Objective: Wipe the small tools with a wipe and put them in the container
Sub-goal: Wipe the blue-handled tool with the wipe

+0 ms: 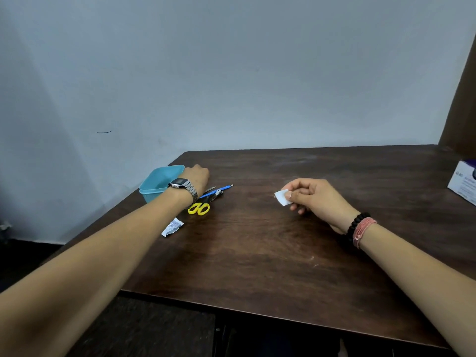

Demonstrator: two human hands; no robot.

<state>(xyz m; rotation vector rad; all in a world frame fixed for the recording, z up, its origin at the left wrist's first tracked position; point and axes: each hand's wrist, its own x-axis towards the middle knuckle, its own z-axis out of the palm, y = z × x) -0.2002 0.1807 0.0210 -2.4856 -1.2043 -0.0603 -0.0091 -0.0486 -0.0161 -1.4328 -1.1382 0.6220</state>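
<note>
The right hand (313, 198), right of centre, pinches a small white wipe (282, 197) between thumb and curled fingers, low over the table (283, 253). The left hand (197, 177), at centre left, reaches over the tools beside the teal container (157, 184); its fingers point away, so I cannot tell whether they are curled or holding anything.

The tools lie just right of that wrist: yellow-handled scissors (198, 208), a blue-handled pusher (217, 191) and a metal clipper (218, 194). They look light, stiff and slick; the scissors are best taken by the loops, the pusher mid-handle. The wipe is soft and limp.

The wrist hides the scissor blades. A torn sachet (172, 227) lies below the tools, and a box (463, 185) is cut off at the right edge.
</note>
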